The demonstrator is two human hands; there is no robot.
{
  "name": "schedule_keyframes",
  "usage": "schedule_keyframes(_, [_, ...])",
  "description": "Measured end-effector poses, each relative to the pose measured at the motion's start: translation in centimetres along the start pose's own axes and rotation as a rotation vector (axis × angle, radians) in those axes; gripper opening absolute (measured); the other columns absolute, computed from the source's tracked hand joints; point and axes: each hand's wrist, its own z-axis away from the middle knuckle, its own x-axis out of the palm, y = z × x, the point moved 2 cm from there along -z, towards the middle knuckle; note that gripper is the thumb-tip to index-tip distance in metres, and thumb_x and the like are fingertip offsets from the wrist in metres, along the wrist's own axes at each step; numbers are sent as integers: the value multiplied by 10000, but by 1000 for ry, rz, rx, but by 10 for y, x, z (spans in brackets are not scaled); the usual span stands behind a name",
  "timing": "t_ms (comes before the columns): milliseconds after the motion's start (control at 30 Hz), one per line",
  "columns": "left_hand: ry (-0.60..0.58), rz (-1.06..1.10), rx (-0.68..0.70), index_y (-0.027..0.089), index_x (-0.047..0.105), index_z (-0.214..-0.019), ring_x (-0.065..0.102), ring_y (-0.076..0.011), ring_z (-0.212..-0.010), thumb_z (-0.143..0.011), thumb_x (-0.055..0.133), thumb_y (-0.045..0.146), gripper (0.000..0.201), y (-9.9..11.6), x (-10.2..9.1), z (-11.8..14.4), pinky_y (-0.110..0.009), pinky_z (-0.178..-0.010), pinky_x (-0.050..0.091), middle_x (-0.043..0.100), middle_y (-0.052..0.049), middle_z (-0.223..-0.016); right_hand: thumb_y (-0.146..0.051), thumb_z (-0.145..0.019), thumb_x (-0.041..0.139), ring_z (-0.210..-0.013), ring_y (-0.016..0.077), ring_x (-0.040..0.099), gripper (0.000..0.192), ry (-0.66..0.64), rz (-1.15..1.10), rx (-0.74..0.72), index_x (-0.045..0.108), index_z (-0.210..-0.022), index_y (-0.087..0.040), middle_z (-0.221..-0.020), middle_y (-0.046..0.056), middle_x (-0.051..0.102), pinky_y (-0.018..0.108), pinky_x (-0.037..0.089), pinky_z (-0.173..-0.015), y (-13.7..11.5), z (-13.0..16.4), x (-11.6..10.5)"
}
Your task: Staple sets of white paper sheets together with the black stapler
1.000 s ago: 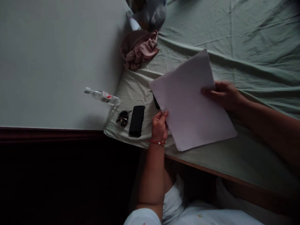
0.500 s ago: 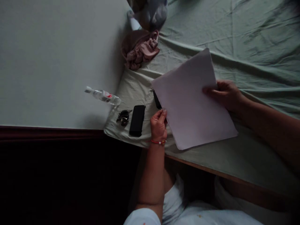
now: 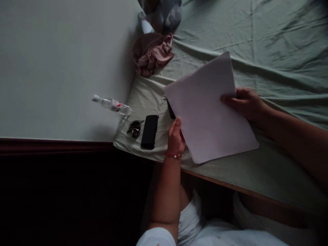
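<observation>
A white sheet of paper point(image 3: 205, 109) is held tilted just above the pale green bed sheet point(image 3: 269, 44). My left hand point(image 3: 175, 136), with a red bracelet at the wrist, pinches the paper's near left edge. On the far right side of the paper, my right hand point(image 3: 246, 103) grips it with the thumb on top. A small dark object point(image 3: 171, 110) shows from under the paper's left edge; most of it is hidden.
A black phone point(image 3: 150, 131) and a bunch of keys point(image 3: 134, 127) lie on the bed's corner left of my left hand. A small plastic bottle point(image 3: 112, 105) and a crumpled pink cloth point(image 3: 152, 54) lie further back. The bed's wooden edge point(image 3: 230, 189) runs in front.
My left hand has turned and slid slightly along the paper's left edge. The paper has shifted only a little; my right hand keeps its grip.
</observation>
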Motion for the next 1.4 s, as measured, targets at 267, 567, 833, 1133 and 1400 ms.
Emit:
schedule_keyframes(267, [-87,-176,8,199,777,-988,749,-311,-1145,-732,856,649,523,-7,9,2,-419,-963,606,818,-104,-1031,-425,-760,877,-542,115,610,289,20,1,5,713,-843,-203,-704,-1,684,221,511,-470,4,-2,-3])
schedule_keyframes(567, [5,-317,67,169,806,-988,773,-289,-975,-698,920,537,482,-15,7,-3,-465,-934,623,812,-115,-1000,-404,-799,842,-529,113,608,246,37,23,-24,715,-839,-198,-708,-1,682,222,507,-464,4,-2,-1])
schedule_keyframes(833, [7,-266,107,177,792,-989,768,-256,-947,-708,931,440,409,-4,8,-4,-430,-906,635,809,-88,-988,-558,-725,883,-570,121,629,415,-17,-113,15,704,-848,-204,-738,7,703,236,521,-508,2,-3,-3])
schedule_keyframes(1133, [353,-34,387,263,748,-1225,627,-249,-1370,-776,879,498,523,14,-10,-19,-387,-1126,543,711,-48,-1417,-683,-658,876,-844,180,730,577,-385,-190,46,736,-943,-201,-916,48,767,342,611,-837,1,1,9])
schedule_keyframes(1400, [277,-22,414,323,729,-1260,606,-222,-1398,-835,821,337,435,8,-4,-18,-389,-1158,531,708,19,-1418,-347,-698,870,-746,124,639,212,-217,93,-103,762,-779,-184,-807,3,739,285,580,-799,8,6,25])
